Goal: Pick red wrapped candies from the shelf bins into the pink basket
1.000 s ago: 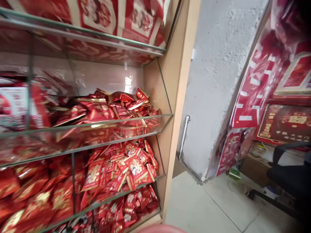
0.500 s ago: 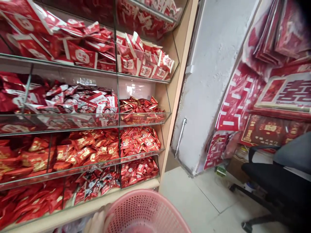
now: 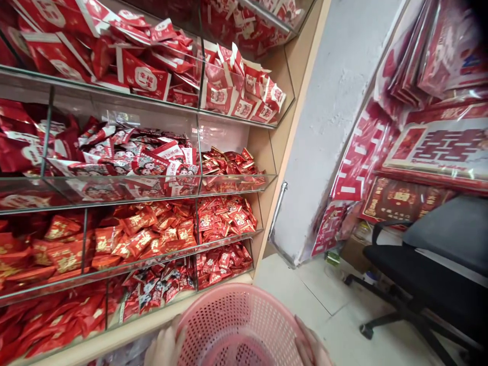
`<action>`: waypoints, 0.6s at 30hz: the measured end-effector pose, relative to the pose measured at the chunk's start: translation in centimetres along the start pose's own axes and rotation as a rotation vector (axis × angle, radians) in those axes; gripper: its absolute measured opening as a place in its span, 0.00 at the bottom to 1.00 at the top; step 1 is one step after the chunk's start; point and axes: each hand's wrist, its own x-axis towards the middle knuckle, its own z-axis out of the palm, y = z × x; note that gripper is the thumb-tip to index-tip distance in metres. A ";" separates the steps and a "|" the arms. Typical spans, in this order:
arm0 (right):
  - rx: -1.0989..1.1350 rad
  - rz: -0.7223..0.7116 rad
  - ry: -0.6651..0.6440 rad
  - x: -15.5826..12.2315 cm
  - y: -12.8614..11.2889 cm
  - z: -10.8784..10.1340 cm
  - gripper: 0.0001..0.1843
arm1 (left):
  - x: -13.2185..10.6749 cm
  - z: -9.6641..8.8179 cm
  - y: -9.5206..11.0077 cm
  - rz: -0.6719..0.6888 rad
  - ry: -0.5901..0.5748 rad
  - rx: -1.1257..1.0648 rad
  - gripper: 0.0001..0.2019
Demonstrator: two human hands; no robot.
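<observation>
A round pink perforated plastic basket [image 3: 236, 325] sits at the bottom middle of the view, held between both hands. My left hand [image 3: 164, 346] grips its left rim, and my right hand [image 3: 310, 348] grips its right rim; only parts of each hand show. In front stands a wooden shelf unit [image 3: 284, 152] with clear acrylic bins on several tiers, heaped with small red packets [image 3: 224, 216]. The basket is below and in front of the lowest bins.
A white rough wall [image 3: 328, 127] rises right of the shelf. Red decorations in plastic sleeves [image 3: 430, 147] hang and lean at the right. A black office chair [image 3: 427, 279] stands on the pale tiled floor [image 3: 335, 315] at the right.
The view has pulled back and tilted down from a close look at the bins. The pink basket has come up into view, and now both hands show on its rim.
</observation>
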 end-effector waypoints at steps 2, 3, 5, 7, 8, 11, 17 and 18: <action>-0.108 -0.013 -0.039 0.8 -0.3 0.4 0.28 | 0.0 -0.1 -0.1 -0.027 -0.017 0.011 0.26; -0.145 -0.008 -0.051 1.1 -0.3 0.7 0.27 | -0.1 -0.2 0.0 -0.040 -0.028 0.016 0.26; -0.176 -0.007 -0.064 1.4 0.0 1.2 0.26 | -0.2 -0.5 0.2 -0.061 -0.048 0.029 0.25; -0.163 -0.040 -0.083 1.6 0.5 1.6 0.25 | -0.5 -0.8 0.5 -0.072 -0.055 0.047 0.24; -0.155 -0.055 -0.086 1.7 0.8 1.7 0.25 | -0.6 -1.0 0.7 -0.077 -0.063 0.061 0.24; -0.155 -0.070 -0.083 1.8 1.3 1.8 0.26 | -1.2 -1.6 1.4 -0.084 -0.077 0.098 0.24; -0.176 -0.066 -0.130 1.5 0.7 0.9 0.27 | -2.8 -1.9 1.7 -0.100 -0.034 0.048 0.24; -0.181 -0.060 -0.136 1.5 0.4 0.8 0.28 | -3.0 -1.9 1.7 -0.113 -0.022 0.039 0.24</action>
